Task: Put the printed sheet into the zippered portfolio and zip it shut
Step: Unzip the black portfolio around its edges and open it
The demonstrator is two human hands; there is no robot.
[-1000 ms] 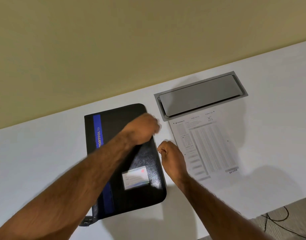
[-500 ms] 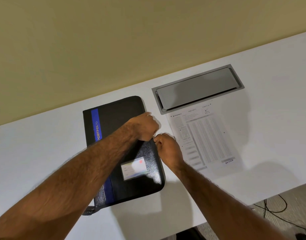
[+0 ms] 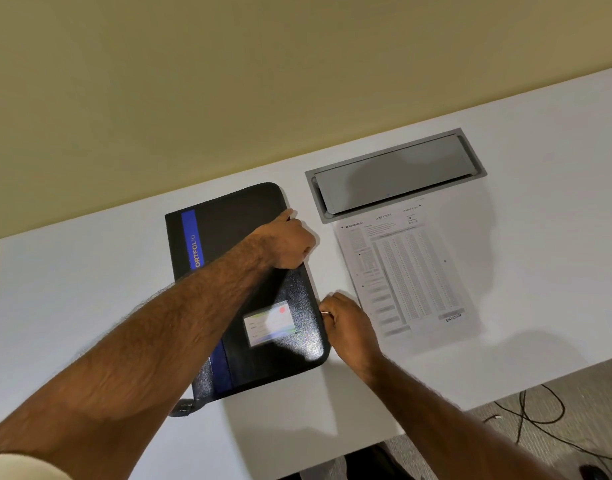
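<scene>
1. While the zippered portfolio is lying flat on the white table, I am gripping its right edge with my left hand, fingers curled.
2. I am pinching the zipper pull, nearer on that edge, with my right hand.
3. The printed sheet is lying right of the portfolio, just near of the grey hatch.
</scene>
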